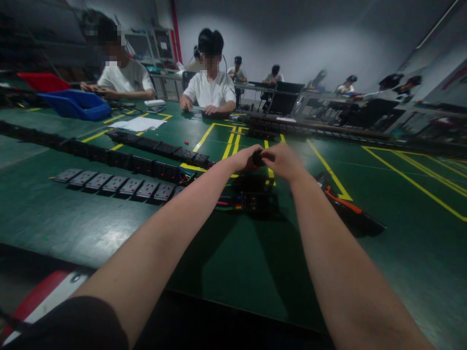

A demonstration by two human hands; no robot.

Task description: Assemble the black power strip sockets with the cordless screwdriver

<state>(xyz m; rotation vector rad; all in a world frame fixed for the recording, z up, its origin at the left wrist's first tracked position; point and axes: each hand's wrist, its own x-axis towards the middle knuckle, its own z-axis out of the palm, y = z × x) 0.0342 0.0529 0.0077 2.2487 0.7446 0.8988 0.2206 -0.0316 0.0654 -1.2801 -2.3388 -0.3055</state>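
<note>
Both arms reach forward over the green table. My left hand is closed on a small black part, and the fingers of my right hand pinch its other side. Just below the hands lies a black module with coloured wires running from its left end. A row of grey sockets extends to the left of it. Beyond that row are a long black strip and a shorter socket strip. An orange and black tool rests right of my right forearm.
Yellow tape lines mark the green table. At the far left stand a blue bin and a red bin, with white paper nearby. Several people sit across the table and beyond. Long dark strips lie along the far edge.
</note>
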